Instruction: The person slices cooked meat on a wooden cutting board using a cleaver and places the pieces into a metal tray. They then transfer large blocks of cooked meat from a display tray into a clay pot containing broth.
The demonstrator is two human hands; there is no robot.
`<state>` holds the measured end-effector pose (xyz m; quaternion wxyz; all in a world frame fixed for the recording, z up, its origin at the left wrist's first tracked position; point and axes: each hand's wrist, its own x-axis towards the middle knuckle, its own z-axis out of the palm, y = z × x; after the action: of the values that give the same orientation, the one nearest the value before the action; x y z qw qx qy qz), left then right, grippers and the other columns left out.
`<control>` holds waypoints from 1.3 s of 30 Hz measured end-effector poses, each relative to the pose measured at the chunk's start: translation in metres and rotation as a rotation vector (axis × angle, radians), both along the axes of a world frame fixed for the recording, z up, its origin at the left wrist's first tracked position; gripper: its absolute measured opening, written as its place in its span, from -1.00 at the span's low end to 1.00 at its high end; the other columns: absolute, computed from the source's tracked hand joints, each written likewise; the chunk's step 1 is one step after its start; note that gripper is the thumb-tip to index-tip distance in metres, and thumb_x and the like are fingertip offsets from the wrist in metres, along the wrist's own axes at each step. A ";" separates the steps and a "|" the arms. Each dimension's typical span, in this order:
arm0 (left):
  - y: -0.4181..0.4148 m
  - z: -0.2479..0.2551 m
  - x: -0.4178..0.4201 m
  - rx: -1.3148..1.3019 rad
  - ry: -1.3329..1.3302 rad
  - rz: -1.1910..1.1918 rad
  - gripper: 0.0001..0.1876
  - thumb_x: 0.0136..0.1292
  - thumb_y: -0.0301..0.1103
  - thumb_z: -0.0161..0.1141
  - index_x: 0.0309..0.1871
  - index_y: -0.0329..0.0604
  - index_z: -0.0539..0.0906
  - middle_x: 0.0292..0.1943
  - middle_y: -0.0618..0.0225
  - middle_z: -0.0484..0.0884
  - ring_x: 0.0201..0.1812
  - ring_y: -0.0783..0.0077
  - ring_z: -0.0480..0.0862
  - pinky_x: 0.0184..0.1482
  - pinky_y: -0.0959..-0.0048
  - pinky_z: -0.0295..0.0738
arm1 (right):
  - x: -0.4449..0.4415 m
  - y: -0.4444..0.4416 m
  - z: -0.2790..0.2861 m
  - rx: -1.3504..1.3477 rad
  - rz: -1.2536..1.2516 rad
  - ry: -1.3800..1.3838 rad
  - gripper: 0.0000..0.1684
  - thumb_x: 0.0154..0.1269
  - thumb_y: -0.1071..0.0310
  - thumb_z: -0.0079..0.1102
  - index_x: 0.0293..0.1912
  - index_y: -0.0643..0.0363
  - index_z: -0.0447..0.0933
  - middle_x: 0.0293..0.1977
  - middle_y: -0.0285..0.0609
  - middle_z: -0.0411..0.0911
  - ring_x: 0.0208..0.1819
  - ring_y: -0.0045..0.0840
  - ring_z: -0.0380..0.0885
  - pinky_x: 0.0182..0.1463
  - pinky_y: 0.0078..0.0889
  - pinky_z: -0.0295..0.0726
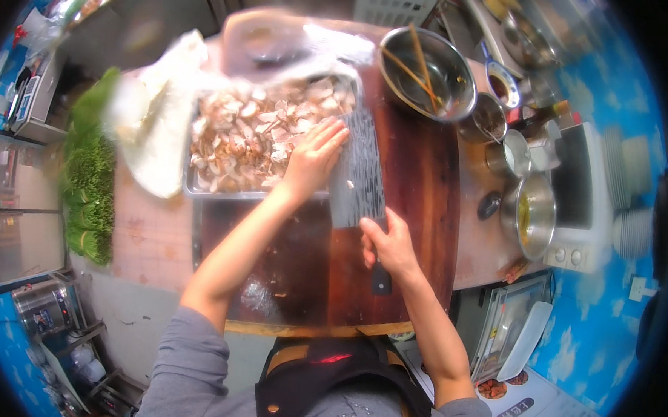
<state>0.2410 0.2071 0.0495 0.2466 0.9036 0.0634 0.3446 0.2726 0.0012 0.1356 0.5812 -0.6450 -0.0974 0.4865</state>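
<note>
A wide cleaver (pixel 362 159) lies with its broad blade along the right side of a metal tray (pixel 255 196) heaped with sliced mushrooms (pixel 253 136). My right hand (pixel 391 242) is closed around the cleaver near its black handle, part of which shows below the fingers. My left hand (pixel 317 154) reaches over the tray's right edge, palm down, fingers extended and close together, by the mushrooms and the blade's left edge. Whether it touches the blade cannot be told. A small pale scrap sticks to the blade. Beneath is a dark red wooden board (pixel 413 212).
A steel bowl (pixel 455 104) with chopsticks stands beyond the cleaver. Bundled greens (pixel 88 195) and a white cloth or bag (pixel 164 154) are at left. On the right are a steel bowl of yellow food (pixel 529 216), smaller containers and a white microwave (pixel 575 249).
</note>
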 end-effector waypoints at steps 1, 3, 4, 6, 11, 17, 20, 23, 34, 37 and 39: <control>0.006 -0.001 0.002 0.027 0.020 0.039 -0.70 0.10 -0.41 0.18 -0.06 -0.21 0.58 0.09 0.06 0.47 0.21 0.05 0.37 0.22 0.21 0.26 | -0.001 -0.003 0.002 -0.001 -0.022 0.003 -0.83 0.26 0.34 0.05 -0.27 0.22 0.32 -0.70 -0.33 0.32 -0.78 -0.69 0.29 -0.72 -0.60 0.32; 0.022 -0.003 0.001 0.079 0.058 0.121 -0.72 0.11 -0.42 0.17 -0.08 -0.22 0.59 0.09 0.02 0.46 0.21 0.02 0.36 0.23 0.22 0.26 | 0.001 -0.013 0.006 -0.004 -0.064 0.010 -0.83 0.26 0.34 0.05 -0.25 0.22 0.32 -0.69 -0.32 0.32 -0.78 -0.69 0.29 -0.72 -0.60 0.32; 0.028 -0.010 -0.002 0.058 0.126 0.149 -0.67 0.09 -0.41 0.18 -0.02 -0.22 0.55 0.13 -0.02 0.41 0.25 0.01 0.31 0.26 0.15 0.21 | 0.002 -0.019 0.013 -0.013 -0.093 0.023 -0.82 0.27 0.35 0.05 -0.22 0.22 0.33 -0.68 -0.32 0.32 -0.78 -0.68 0.29 -0.72 -0.60 0.31; 0.027 -0.017 -0.012 0.104 0.256 0.071 -0.59 0.07 -0.36 0.22 0.04 -0.19 0.51 0.17 -0.04 0.37 0.27 0.00 0.28 0.27 0.08 0.16 | 0.006 -0.041 0.021 -0.041 -0.132 -0.014 -0.82 0.27 0.37 0.05 -0.18 0.21 0.32 -0.68 -0.30 0.31 -0.79 -0.65 0.28 -0.73 -0.58 0.32; 0.054 -0.023 -0.014 0.325 0.431 -0.078 -0.38 0.04 -0.16 0.28 0.20 -0.12 0.38 0.28 -0.01 0.22 0.32 -0.01 0.18 0.30 0.01 0.09 | 0.001 -0.109 0.026 -0.108 -0.261 -0.036 -0.83 0.27 0.37 0.04 -0.21 0.19 0.29 -0.68 -0.27 0.28 -0.80 -0.62 0.28 -0.74 -0.55 0.33; 0.108 -0.012 0.049 -0.131 0.531 0.295 -0.37 0.19 -0.06 0.14 0.23 -0.25 0.30 0.21 -0.12 0.26 0.26 0.01 0.26 0.24 0.13 0.25 | -0.027 -0.158 0.019 -0.192 -0.452 0.001 -0.83 0.27 0.37 0.05 -0.23 0.20 0.30 -0.67 -0.27 0.30 -0.80 -0.63 0.28 -0.75 -0.56 0.32; 0.091 0.013 0.060 -0.240 0.670 0.089 -0.41 0.22 -0.02 0.08 0.21 -0.24 0.35 0.18 0.01 0.35 0.27 0.06 0.27 0.25 0.14 0.19 | -0.036 -0.175 0.009 -0.214 -0.482 0.032 -0.81 0.28 0.34 0.04 -0.20 0.16 0.26 -0.66 -0.28 0.29 -0.80 -0.63 0.27 -0.76 -0.54 0.31; 0.084 -0.015 0.048 0.127 0.639 -0.043 -0.54 0.19 -0.13 0.14 0.09 -0.22 0.48 0.23 0.05 0.32 0.32 0.06 0.19 0.29 0.13 0.10 | -0.042 -0.179 0.008 -0.244 -0.557 0.056 -0.85 0.27 0.39 0.04 -0.26 0.21 0.29 -0.67 -0.27 0.31 -0.80 -0.64 0.28 -0.75 -0.56 0.32; -0.077 0.013 -0.022 0.116 0.548 -0.485 -0.18 -0.22 -0.24 0.43 0.19 -0.21 0.32 0.21 0.09 0.30 0.29 0.09 0.22 0.28 0.17 0.15 | -0.022 -0.201 -0.040 -0.220 -0.431 0.035 -0.85 0.26 0.37 0.07 -0.30 0.19 0.30 -0.68 -0.28 0.32 -0.81 -0.63 0.29 -0.76 -0.55 0.32; -0.090 -0.014 -0.016 0.270 0.544 -0.439 -0.29 -0.19 -0.32 0.38 0.12 -0.22 0.37 0.07 0.14 0.43 0.18 0.16 0.35 0.20 0.22 0.21 | -0.015 -0.209 -0.050 -0.231 -0.367 0.040 -0.84 0.26 0.35 0.07 -0.29 0.17 0.30 -0.68 -0.28 0.32 -0.81 -0.63 0.30 -0.77 -0.54 0.32; -0.095 -0.007 -0.016 0.161 0.611 -0.386 -0.42 -0.16 -0.34 0.35 0.01 -0.24 0.44 -0.05 0.17 0.50 0.06 0.15 0.44 0.10 0.24 0.30 | -0.011 -0.218 -0.059 -0.242 -0.323 0.047 -0.83 0.26 0.34 0.07 -0.26 0.16 0.29 -0.66 -0.28 0.32 -0.80 -0.63 0.29 -0.77 -0.55 0.32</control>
<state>0.2253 0.1122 0.0424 0.2047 0.9766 -0.0646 0.0099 0.2614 -0.2169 0.0765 0.5719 -0.7059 0.0800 0.4101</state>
